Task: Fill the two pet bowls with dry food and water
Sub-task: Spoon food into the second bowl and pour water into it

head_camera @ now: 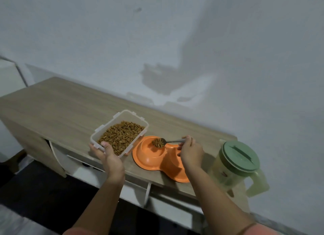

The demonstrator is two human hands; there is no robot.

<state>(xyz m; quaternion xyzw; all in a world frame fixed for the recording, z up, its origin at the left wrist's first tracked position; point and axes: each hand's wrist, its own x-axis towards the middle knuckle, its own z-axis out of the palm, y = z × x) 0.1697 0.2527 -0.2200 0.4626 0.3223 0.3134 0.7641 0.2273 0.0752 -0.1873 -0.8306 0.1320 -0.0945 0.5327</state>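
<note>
**Orange double bowl under a loaded spoon**

Orange plastic makes up the double pet bowl (157, 162), which lies on the wooden table (66, 103) near its front edge. The right hand (190, 151) pinches the handle end of a metal spoon (168, 141), fingers closed tight around it. The spoon's scoop, heaped with brown dry food, hangs over the left bowl of the pair, just away from the fingertips toward the left. No food can be made out lying in that bowl. The second bowl lies directly under the right hand and is mostly hidden by it.

The left hand (107, 154) grips the near corner of a clear plastic box (121, 131), thumb on the rim and fingers underneath. The box is open and holds a bed of dry food (121, 135). Its far right side sits just beside the orange bowl.

Well to the right of the spoon hand stands a pale jug (238, 166) with a green lid, handle pointing right. Whether it holds water cannot be told.
</note>
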